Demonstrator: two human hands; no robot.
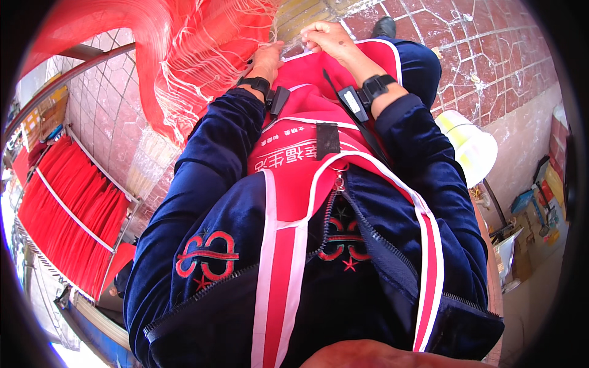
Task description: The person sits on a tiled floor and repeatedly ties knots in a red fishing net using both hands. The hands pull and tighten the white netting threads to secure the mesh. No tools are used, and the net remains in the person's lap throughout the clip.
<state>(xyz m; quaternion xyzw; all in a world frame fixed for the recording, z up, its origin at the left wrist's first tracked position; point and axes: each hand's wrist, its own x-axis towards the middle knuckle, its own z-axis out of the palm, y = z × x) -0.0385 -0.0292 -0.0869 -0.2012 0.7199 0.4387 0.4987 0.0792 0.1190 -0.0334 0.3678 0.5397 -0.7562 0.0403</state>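
A sheer red cloth (202,37) with a long pale thread fringe (178,92) hangs at the upper left. At the fringe's right edge is my left hand (267,61), its fingers closed at the loose threads. Just to its right, over my lap, my right hand (331,40) is closed in a pinch. Whatever lies between its fingertips is too small to make out. Beneath both hands spreads my red apron (300,129) with white edging. Each wrist wears a black strap with a small box on it.
A metal rail (73,76) runs under the cloth at the left. Further left stands a rack of folded red cloths (73,214). A white bucket (471,147) sits on the tiled floor (472,55) at the right. Boxes and clutter (540,199) lie beyond it.
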